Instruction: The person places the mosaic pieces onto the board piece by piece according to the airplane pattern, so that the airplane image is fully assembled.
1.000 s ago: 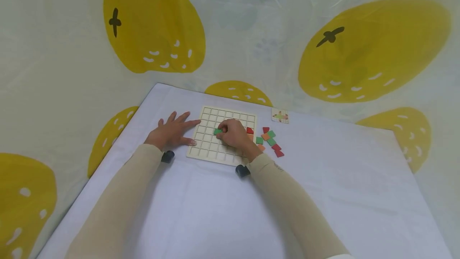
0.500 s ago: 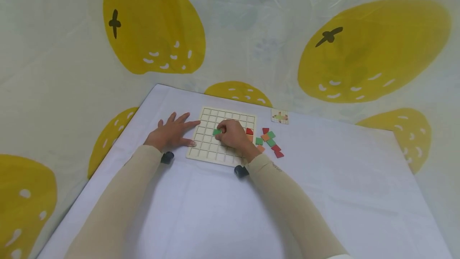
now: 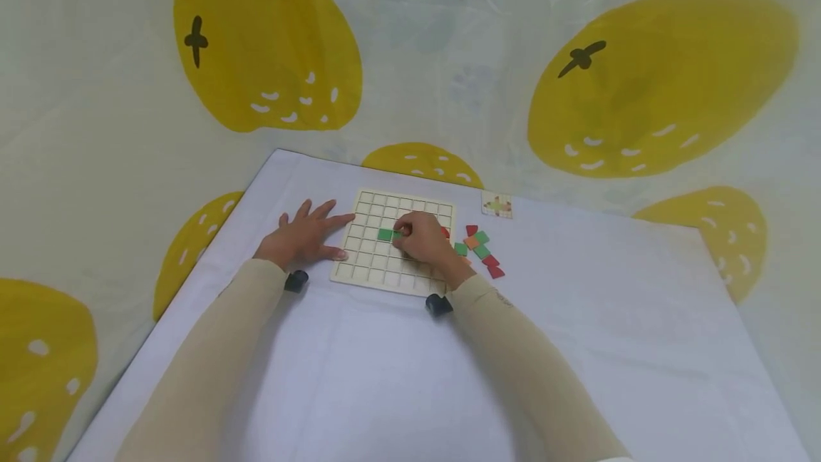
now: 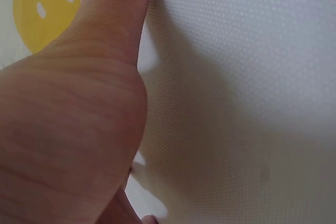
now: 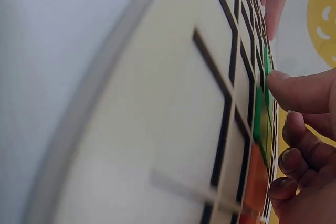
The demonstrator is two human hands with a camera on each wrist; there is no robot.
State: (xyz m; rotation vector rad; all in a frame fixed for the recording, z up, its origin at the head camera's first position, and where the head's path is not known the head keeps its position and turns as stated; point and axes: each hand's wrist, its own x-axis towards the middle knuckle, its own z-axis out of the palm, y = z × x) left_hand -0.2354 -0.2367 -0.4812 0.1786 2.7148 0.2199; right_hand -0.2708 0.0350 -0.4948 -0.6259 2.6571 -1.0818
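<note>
Left hand point(image 3: 298, 237): fingers spread apart over the worktop point(image 3: 359, 369), thumb and one fingertip at the left edge of the gridded board point(image 3: 360, 262). Board lies flat, two green tiles point(image 3: 385, 234) side by side near its middle. Right hand point(image 3: 425, 236): fingers curled, thumb tip at the green tiles; whether it grips cannot be told. Loose tiles point(image 3: 482, 252), red, orange and green, lie just right of the board; patterned card point(image 3: 497, 204) lies beyond them.

White-covered table point(image 3: 372, 376), pale backdrop point(image 3: 436, 91) with large yellow fruit prints point(image 3: 272, 48).
</note>
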